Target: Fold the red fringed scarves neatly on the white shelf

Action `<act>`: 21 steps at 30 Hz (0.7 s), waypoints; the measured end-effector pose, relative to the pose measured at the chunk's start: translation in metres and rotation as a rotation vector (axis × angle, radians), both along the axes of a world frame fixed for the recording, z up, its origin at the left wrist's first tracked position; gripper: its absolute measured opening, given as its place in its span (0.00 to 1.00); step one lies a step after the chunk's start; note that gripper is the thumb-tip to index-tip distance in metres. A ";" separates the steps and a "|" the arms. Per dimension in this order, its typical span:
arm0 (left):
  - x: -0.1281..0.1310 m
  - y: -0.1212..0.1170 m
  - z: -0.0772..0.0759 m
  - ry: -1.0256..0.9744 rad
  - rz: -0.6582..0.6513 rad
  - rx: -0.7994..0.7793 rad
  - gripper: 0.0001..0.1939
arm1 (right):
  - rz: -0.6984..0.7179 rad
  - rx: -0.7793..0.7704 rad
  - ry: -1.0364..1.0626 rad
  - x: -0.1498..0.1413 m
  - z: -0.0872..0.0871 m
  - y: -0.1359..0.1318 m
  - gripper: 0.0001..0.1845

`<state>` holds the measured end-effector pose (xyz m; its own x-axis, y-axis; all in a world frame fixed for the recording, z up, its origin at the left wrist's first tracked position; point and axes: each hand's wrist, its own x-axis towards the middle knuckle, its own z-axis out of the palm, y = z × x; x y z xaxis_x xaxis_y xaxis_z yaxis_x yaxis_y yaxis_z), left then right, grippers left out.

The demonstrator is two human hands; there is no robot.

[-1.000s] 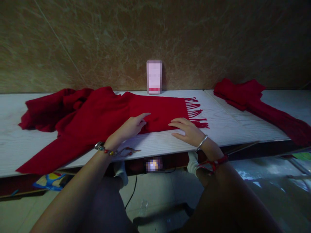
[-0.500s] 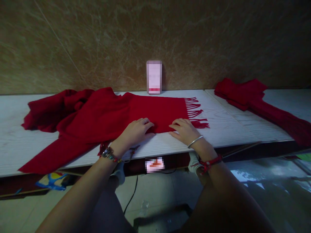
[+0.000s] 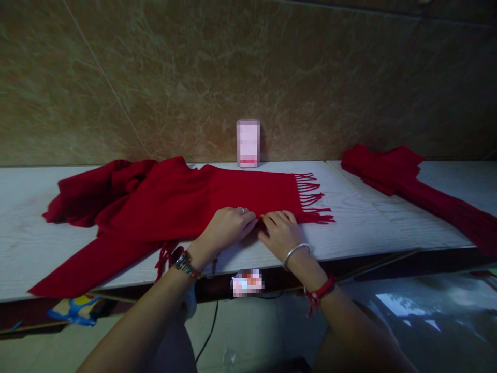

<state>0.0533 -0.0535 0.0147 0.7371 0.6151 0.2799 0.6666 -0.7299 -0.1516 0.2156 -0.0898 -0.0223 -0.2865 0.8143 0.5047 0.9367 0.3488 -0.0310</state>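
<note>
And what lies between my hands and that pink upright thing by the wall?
The flat end of the red scarf; the head view shows your left hand and right hand at its near edge.

One close head-worn view, forward and down across white bench [image 3: 368, 220] to marbled wall [image 3: 217, 67].

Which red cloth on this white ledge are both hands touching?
The middle scarf, fringe spread rightward: the left hand and right hand both touch its near edge. The red cloth at far right lies untouched.
</note>
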 end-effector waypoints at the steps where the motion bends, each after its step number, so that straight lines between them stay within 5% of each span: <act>1: 0.001 0.000 -0.001 -0.002 -0.015 0.013 0.17 | -0.021 0.024 0.014 -0.002 -0.002 -0.001 0.09; 7: -0.003 -0.001 -0.008 -0.051 -0.087 0.068 0.19 | -0.220 0.097 0.071 0.006 0.002 -0.004 0.12; 13: -0.011 -0.001 -0.010 -0.054 -0.085 -0.032 0.20 | -0.350 0.069 0.121 0.058 0.016 0.004 0.19; 21: -0.012 -0.001 0.002 -0.081 -0.297 -0.336 0.11 | -0.008 -0.168 0.014 0.108 0.018 0.005 0.22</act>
